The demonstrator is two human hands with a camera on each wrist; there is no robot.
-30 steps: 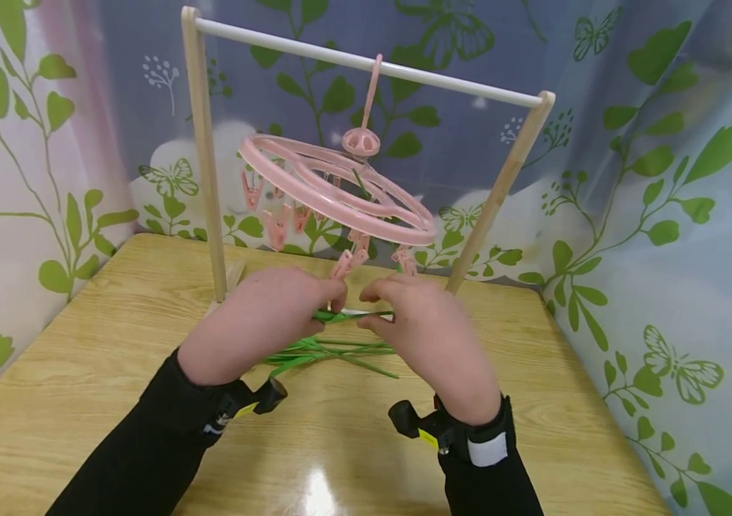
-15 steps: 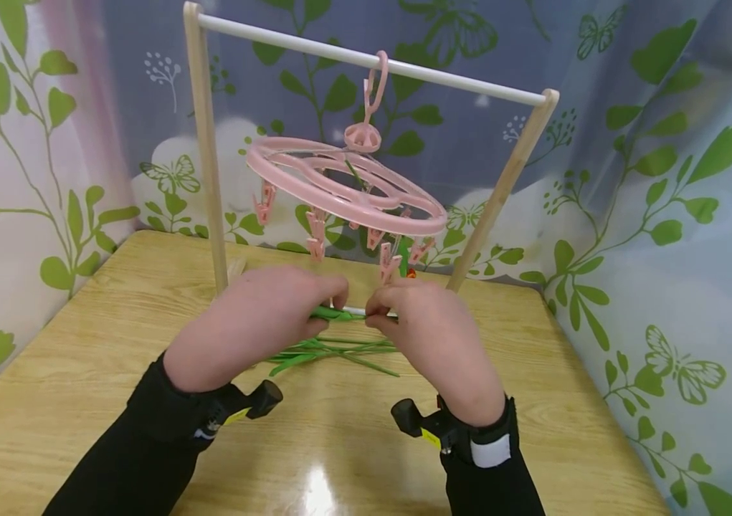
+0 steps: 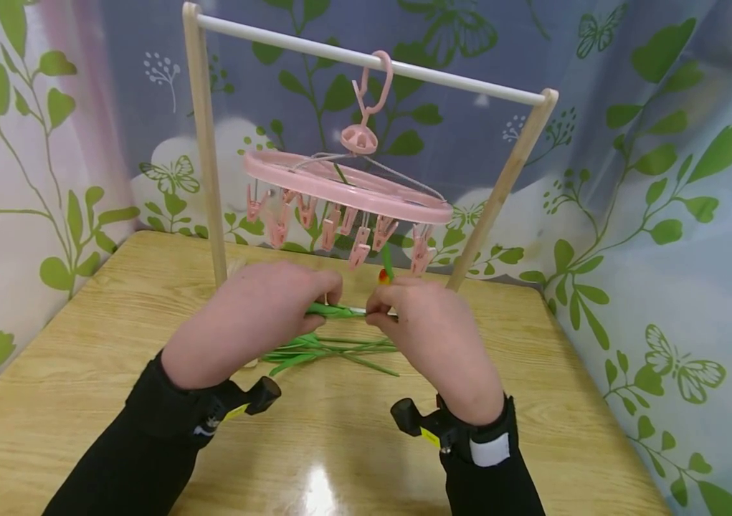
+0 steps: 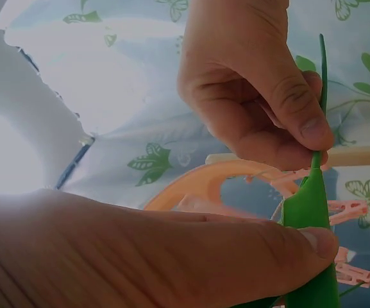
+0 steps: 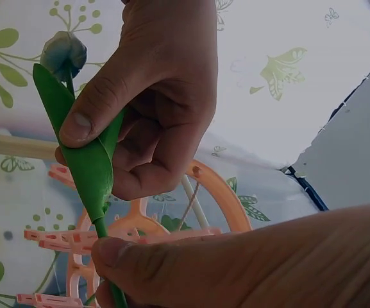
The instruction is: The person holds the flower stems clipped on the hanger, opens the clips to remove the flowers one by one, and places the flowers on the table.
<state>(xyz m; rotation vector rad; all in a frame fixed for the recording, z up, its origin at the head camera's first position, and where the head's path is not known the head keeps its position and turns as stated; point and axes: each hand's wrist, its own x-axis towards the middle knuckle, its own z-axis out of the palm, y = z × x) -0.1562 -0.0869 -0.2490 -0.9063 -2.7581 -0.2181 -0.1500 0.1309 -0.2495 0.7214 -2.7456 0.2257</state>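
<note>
An artificial tulip with a pale bluish bud and green leaves (image 5: 92,173) lies sideways between my two hands. My left hand (image 3: 252,319) pinches it by the leaves, its thumb pressed flat on them in the left wrist view. My right hand (image 3: 439,337) pinches the thin stem (image 5: 99,226) just below the leaves. Above and behind the hands, a pink round clip hanger (image 3: 349,192) hangs from a white bar (image 3: 307,46), with several pink pegs dangling. A red-and-yellow flower (image 3: 383,276) shows below the hanger, near the right fingers, partly hidden.
Several green stems and leaves (image 3: 333,350) lie loose on the wooden table (image 3: 314,430) in front of the hands. Wooden posts (image 3: 206,158) hold up the bar at both sides. Patterned curtains (image 3: 675,215) enclose the back and right.
The hanger has swung and turned from a steep tilt to nearly level, its pegs shifting. My right thumb and finger have closed together on the stem. My left hand has shifted slightly left.
</note>
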